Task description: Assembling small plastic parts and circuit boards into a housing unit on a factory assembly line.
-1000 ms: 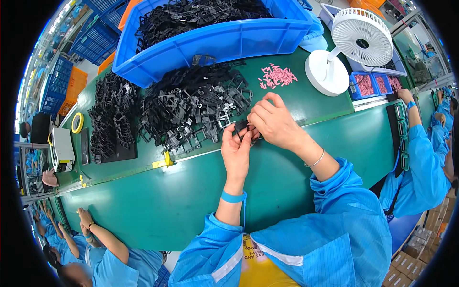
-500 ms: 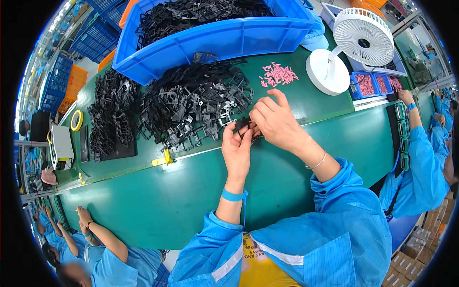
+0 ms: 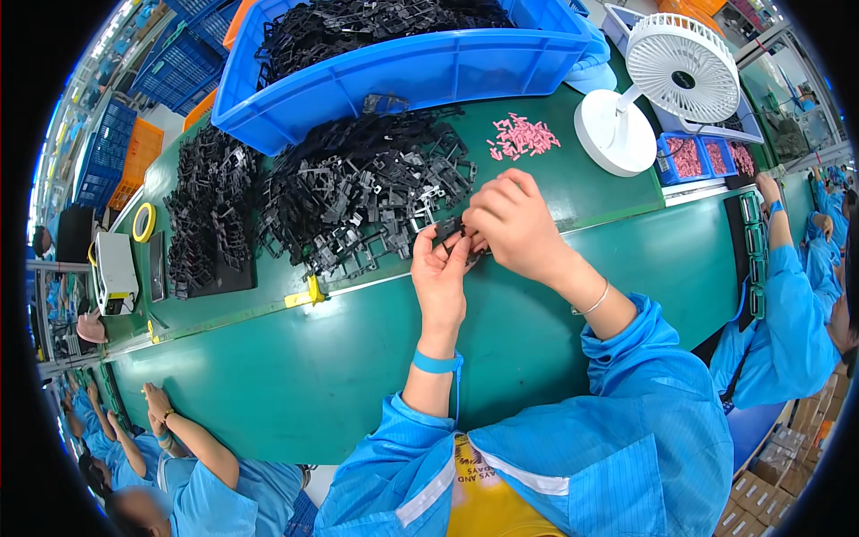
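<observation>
My left hand (image 3: 439,285) is closed around a small black plastic part (image 3: 450,236), held above the front edge of the raised green bench. My right hand (image 3: 517,225) comes in from the right, fingers curled and pressed to the same part. Its fingertips are mostly hidden, so whether a small piece sits between them does not show. Just left of the hands lies a large heap of black plastic parts (image 3: 358,201). A small pile of pink pieces (image 3: 523,136) rests on the green mat beyond my right hand.
A big blue bin (image 3: 403,76) full of black parts stands at the back. A white fan (image 3: 617,134) is at the right, near small blue trays (image 3: 689,159). Stacked black parts (image 3: 210,215), yellow tape (image 3: 143,222) and a white box (image 3: 114,276) are left. Co-workers sit on both sides.
The raised fingers of my right hand have curled down toward the part. The black part has tilted slightly in my left fingers, and both hands stay in nearly the same place.
</observation>
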Motion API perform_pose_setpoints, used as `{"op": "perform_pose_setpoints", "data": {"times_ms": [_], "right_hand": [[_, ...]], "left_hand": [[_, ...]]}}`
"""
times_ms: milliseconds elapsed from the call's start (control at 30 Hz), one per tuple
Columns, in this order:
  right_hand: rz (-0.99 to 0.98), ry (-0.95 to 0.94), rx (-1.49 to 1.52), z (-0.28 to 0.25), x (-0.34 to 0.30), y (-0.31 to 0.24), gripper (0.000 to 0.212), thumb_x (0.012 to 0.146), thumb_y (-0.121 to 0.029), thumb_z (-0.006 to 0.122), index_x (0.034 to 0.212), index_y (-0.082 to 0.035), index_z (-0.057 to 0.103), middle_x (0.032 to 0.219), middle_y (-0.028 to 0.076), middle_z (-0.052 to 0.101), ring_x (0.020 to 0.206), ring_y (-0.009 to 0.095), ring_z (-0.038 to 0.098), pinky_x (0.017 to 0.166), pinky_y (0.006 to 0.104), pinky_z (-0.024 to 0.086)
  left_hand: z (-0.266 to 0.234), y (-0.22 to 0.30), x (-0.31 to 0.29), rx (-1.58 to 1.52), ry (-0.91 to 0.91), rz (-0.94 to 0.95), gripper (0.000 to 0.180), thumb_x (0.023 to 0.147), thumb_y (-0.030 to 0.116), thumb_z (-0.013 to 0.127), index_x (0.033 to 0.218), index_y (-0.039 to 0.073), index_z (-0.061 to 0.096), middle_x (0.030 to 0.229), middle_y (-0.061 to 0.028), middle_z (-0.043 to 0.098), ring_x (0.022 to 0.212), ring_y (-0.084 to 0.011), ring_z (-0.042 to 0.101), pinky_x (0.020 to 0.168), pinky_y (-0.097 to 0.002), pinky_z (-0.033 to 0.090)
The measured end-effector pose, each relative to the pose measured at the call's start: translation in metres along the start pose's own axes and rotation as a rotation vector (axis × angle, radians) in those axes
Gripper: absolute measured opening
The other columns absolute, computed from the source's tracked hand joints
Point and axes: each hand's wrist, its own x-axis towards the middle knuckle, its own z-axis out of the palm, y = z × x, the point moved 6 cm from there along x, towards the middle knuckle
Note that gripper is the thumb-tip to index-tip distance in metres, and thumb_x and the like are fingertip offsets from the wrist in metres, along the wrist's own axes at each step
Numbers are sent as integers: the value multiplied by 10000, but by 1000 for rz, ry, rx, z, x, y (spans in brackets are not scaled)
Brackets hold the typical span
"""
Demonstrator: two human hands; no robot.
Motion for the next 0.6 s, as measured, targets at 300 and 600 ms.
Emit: {"op": "perform_pose_setpoints", "data": {"times_ms": [300,600], "right_hand": [[769,-167,1127,32,-21,38,144,875,-41,641,989,47,636,845,46,651,785,90,629,668,268,530],[819,-232,1314,44,-28,37,183,881,-36,638,1051,33,634,851,26,645,781,78,602,717,235,504]], "left_hand": [[4,0,-1,-18,-21,-16,256,923,-29,560,1157,9,461,1035,-143,672,937,-206,679,824,-324,581],[1,-1,1,-29,-58,-9,257,923,-37,553,1156,6,452,1059,-161,661,935,-242,683,829,-352,583]]}}
